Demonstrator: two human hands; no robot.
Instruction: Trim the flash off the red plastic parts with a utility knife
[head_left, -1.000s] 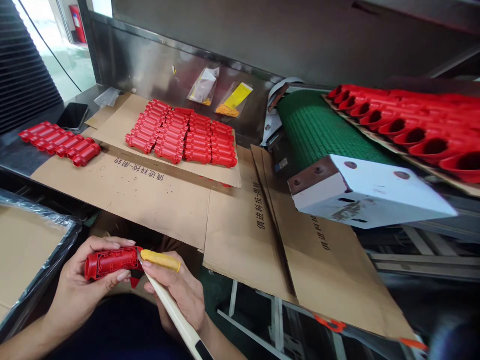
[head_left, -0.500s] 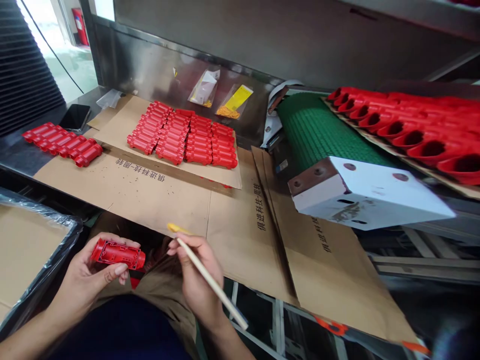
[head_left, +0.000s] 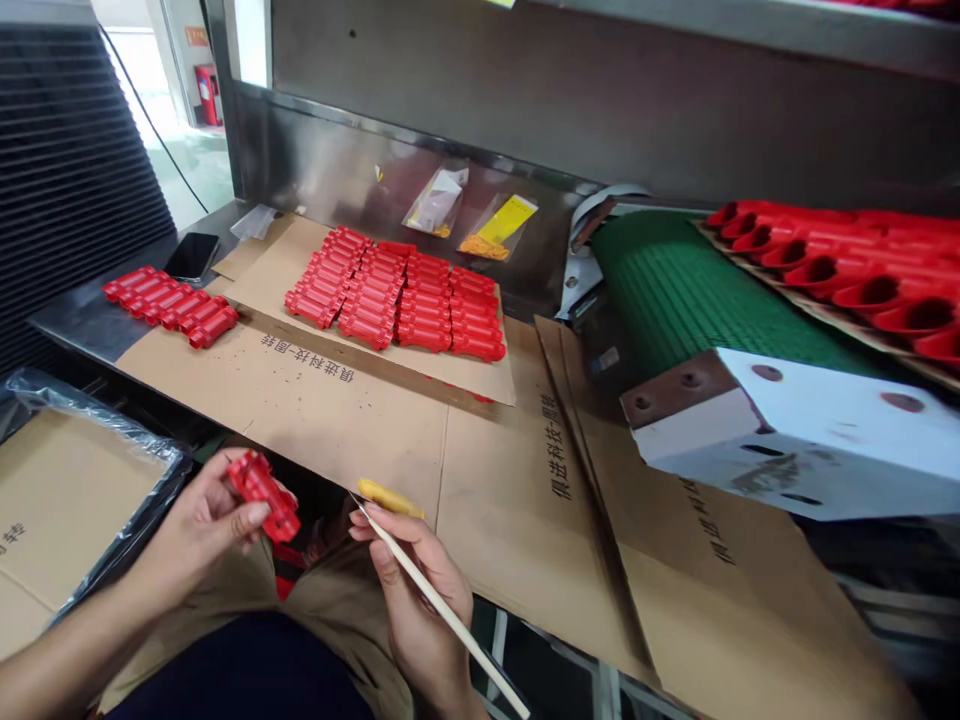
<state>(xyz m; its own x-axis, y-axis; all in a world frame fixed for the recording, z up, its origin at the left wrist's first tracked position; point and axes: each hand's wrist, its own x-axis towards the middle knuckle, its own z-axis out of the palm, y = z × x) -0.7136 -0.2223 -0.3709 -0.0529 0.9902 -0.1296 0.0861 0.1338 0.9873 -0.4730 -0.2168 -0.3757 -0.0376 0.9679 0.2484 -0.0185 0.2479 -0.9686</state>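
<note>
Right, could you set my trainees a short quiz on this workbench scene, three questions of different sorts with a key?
1. Multiple choice: what does the left hand hold?
A) a phone
B) a red part
C) a plastic bag
2. True or false: the pale tool in the right hand is clear of that red part.
3. Fill in the colour: the belt beside the bench is ____.

Key: 1. B; 2. true; 3. green
</note>
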